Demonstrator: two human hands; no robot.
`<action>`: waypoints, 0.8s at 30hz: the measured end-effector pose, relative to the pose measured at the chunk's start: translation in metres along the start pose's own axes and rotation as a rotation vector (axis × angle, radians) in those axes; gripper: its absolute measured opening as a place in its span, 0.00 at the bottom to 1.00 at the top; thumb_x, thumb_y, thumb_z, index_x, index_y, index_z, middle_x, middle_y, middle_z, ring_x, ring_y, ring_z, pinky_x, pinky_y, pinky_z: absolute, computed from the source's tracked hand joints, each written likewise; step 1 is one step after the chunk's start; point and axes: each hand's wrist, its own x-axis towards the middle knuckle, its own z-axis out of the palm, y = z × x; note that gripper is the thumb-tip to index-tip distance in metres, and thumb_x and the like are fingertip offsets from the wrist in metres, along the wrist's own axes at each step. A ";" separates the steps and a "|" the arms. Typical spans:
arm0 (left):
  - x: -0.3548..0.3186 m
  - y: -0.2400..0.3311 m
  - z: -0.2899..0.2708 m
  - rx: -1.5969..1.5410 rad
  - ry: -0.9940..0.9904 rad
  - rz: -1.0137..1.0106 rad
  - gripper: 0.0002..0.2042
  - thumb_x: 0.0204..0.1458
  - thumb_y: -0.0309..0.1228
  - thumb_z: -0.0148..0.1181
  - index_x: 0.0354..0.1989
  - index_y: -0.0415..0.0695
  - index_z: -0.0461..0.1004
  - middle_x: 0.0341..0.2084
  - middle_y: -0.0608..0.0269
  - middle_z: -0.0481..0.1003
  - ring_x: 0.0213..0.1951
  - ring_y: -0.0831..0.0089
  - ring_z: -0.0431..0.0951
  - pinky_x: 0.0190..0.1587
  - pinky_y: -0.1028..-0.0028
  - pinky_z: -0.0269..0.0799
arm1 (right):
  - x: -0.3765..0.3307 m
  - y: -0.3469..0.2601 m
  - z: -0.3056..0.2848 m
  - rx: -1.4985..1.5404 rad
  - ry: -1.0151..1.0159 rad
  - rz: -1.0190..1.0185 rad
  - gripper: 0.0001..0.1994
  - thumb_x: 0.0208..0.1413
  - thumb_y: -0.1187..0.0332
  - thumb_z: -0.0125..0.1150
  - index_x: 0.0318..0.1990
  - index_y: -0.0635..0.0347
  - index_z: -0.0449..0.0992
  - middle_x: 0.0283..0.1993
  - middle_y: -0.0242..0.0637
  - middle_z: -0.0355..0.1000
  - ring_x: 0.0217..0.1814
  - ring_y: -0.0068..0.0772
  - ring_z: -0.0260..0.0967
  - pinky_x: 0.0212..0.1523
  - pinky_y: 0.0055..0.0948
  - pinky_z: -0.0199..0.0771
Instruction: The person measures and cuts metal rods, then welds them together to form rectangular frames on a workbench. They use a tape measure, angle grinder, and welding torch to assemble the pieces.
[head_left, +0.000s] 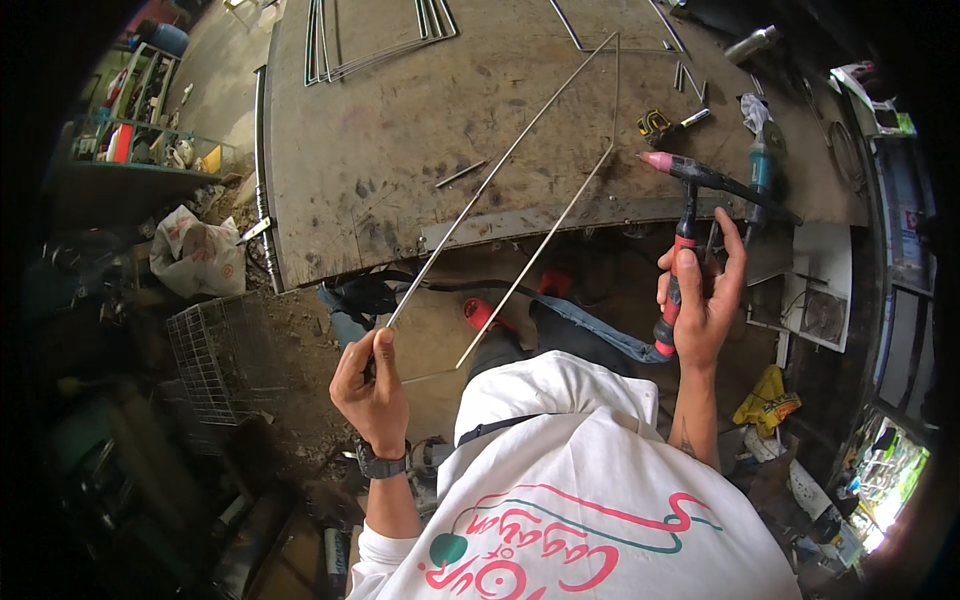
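My left hand (372, 388) is closed around one corner of a thin metal rod frame (500, 172), bent into a long, narrow shape. Its far end rests over the table while its near end hangs past the front edge. In my right hand (708, 300) is a hammer (682, 262) with a red and black grip, held upright. Its head has a pinkish blunt end on the left and a long dark point on the right. The hammer is apart from the rod frame.
Bent rod frames (376, 68) lie at the back of the worn wooden table (350, 170). A short rod (461, 174), a yellow and black tape measure (654, 126) and a teal power tool (761, 170) lie nearer. Left of the table stands a wire cage (210, 350).
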 end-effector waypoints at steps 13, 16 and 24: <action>0.005 0.027 0.029 -0.020 -0.176 -0.171 0.12 0.68 0.34 0.65 0.47 0.36 0.86 0.31 0.66 0.84 0.35 0.84 0.77 0.40 0.80 0.72 | 0.016 -0.024 0.031 0.035 -0.099 -0.016 0.28 0.73 0.66 0.60 0.76 0.54 0.57 0.37 0.39 0.77 0.23 0.18 0.67 0.24 0.20 0.67; 0.007 0.036 0.030 0.049 -0.214 -0.176 0.12 0.68 0.34 0.66 0.47 0.36 0.86 0.30 0.66 0.84 0.34 0.85 0.77 0.38 0.81 0.71 | 0.028 -0.030 0.040 0.008 -0.110 0.008 0.27 0.74 0.66 0.59 0.76 0.54 0.58 0.36 0.39 0.76 0.23 0.18 0.67 0.24 0.19 0.67; 0.012 0.033 0.038 -0.002 -0.148 -0.144 0.10 0.63 0.35 0.69 0.42 0.41 0.87 0.25 0.59 0.82 0.25 0.77 0.76 0.30 0.75 0.69 | 0.057 -0.026 0.032 -0.067 -0.414 0.220 0.28 0.71 0.63 0.64 0.74 0.50 0.62 0.32 0.36 0.74 0.21 0.16 0.65 0.21 0.19 0.64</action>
